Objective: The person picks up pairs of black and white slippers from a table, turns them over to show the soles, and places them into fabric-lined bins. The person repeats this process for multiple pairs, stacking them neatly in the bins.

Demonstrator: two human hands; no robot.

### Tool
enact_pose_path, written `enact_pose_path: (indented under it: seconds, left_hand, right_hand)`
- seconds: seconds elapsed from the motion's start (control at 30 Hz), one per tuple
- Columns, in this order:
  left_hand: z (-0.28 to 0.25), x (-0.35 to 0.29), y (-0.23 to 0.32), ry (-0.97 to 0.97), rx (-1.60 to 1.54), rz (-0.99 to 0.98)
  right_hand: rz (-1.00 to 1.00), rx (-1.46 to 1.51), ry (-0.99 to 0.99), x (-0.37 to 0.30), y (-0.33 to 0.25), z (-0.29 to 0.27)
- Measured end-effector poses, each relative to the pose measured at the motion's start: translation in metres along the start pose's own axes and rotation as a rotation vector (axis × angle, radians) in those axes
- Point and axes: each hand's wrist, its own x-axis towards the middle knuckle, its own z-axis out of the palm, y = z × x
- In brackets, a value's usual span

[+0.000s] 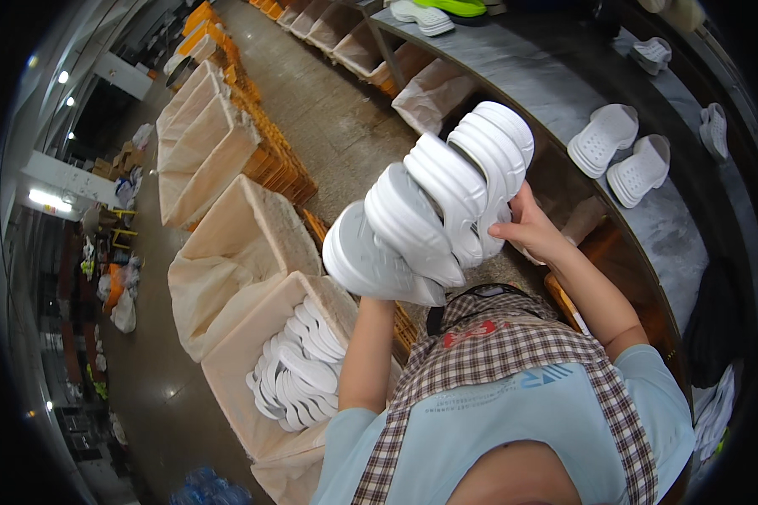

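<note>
A bundle of white foam shoes [421, 210], in several thick layered clumps pressed side by side, is held up in front of my body. My right hand [531, 225] is closed round its right end, the thumb lying on the near side. My left forearm rises to the bundle's lower left end, where the shoes hide the hand and its fingers; the load rests against it. Below and left of the bundle, many white shoe soles [299, 370] lie in a cloth-lined bin [227, 396]. The soles of the held shoes face mostly up and left.
More cloth-lined bins [227, 261] and orange crates [269, 168] line the left side. To the right curves a grey work surface [682, 227] bearing pairs of white perforated clogs [605, 139]. Beneath its edge stands a lined crate [434, 93]. A blue plastic heap [209, 488] lies at lower left.
</note>
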Motion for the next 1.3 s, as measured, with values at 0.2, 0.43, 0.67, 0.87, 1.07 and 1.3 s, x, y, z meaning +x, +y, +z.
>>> enact_pose_path:
  seconds: [0.2, 0.43, 0.67, 0.87, 1.07, 1.3]
  left_hand:
    - [-0.004, -0.008, -0.009, 0.029, -0.008, -0.025]
    - [-0.008, -0.006, -0.022, 0.025, -0.038, -0.054]
    - [-0.008, -0.01, -0.038, 0.015, -0.076, -0.088]
    - [-0.015, -0.019, -0.037, 0.022, -0.121, -0.058]
    - [-0.022, -0.038, -0.015, 0.045, -0.169, 0.018]
    - [-0.028, -0.039, 0.01, 0.08, -0.238, 0.082]
  right_hand:
    - [-0.085, -0.236, -0.041, 0.012, -0.009, -0.014]
    - [-0.093, -0.323, -0.068, 0.019, -0.016, -0.02]
    - [-0.18, -0.505, -0.121, 0.026, -0.01, -0.027]
    - [-0.338, -0.769, -0.187, 0.031, -0.025, -0.029]
    - [0.15, -0.215, -0.264, 0.029, -0.06, -0.027]
    - [0.268, -0.022, -0.301, 0.015, -0.017, -0.015]
